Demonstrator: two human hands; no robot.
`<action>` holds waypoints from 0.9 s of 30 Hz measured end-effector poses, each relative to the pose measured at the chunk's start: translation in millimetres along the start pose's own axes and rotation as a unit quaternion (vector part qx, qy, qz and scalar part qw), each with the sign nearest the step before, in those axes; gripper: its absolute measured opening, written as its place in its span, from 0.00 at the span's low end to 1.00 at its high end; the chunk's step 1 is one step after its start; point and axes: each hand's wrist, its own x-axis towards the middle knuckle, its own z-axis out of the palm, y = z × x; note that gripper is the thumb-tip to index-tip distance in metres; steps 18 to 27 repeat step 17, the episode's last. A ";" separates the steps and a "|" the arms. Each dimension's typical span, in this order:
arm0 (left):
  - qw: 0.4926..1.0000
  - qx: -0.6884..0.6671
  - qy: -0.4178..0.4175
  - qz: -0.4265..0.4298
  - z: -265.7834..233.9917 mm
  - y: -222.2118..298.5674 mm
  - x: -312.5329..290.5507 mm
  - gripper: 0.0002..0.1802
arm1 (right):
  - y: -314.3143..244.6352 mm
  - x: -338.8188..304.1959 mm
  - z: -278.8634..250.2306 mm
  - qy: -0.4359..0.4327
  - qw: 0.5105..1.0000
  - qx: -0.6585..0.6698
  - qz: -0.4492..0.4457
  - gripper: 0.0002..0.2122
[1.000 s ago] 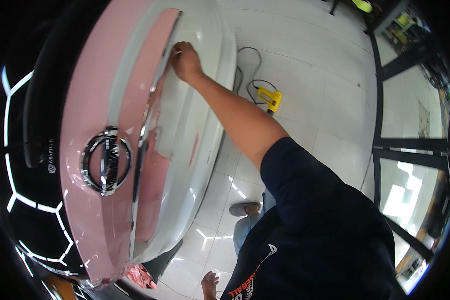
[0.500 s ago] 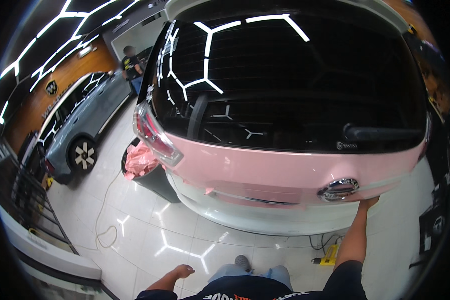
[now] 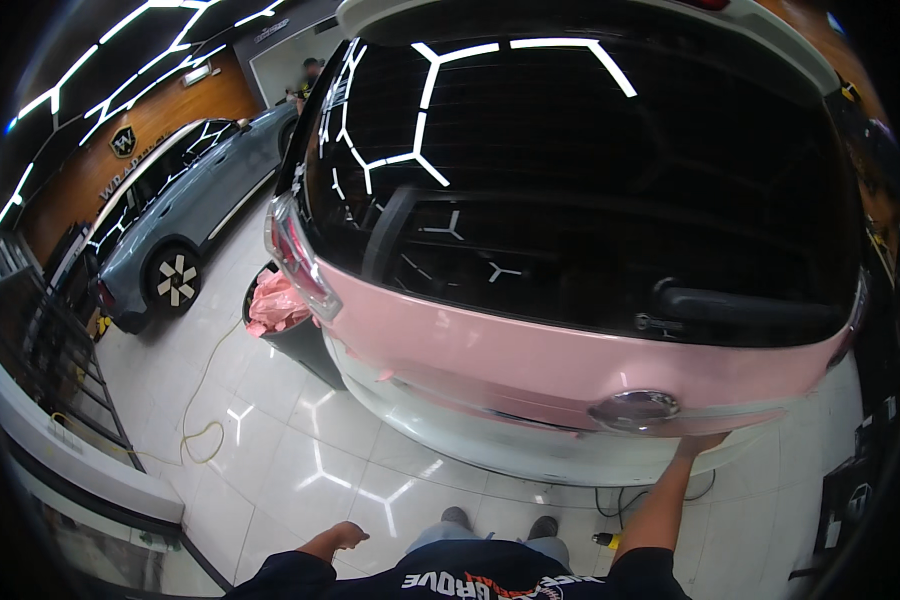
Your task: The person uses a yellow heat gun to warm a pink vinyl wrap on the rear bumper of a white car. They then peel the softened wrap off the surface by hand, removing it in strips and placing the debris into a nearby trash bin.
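Observation:
My right hand reaches to the lower edge of the car's pink tailgate, just below and right of the oval chrome badge. It touches the panel there; its fingers are too small and blurred to make out. Over the floor at the lower left hangs my left hand, fingers curled together, away from the car. Whether something small is in it does not show. Pink film covers the tailgate beneath the dark rear window, with loose bits along its lower edge. Below lies the pale bumper.
A dark bin full of crumpled pink film stands by the left tail light. A yellow-and-black tool with a cable lies beside my right forearm. A grey car stands left; a person is behind it.
My view has shifted, and the car's badge now appears lower and further left. My right hand stays at the panel's lower edge near the badge. My left hand still hangs free of the car.

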 end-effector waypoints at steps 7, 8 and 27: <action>0.954 0.064 0.204 0.211 -62.4 43.7 39.4 0.24 | -18.2 -23.8 10.8 -0.069 0.988 0.042 0.132 0.28; 0.965 -0.054 0.192 0.168 -89.0 84.6 36.9 0.24 | -2.7 -21.9 7.3 -0.065 0.989 0.016 0.135 0.26; 0.991 0.009 0.059 0.121 -164.8 83.4 -5.8 0.17 | -17.8 -81.5 22.9 0.063 0.984 -0.132 0.099 0.19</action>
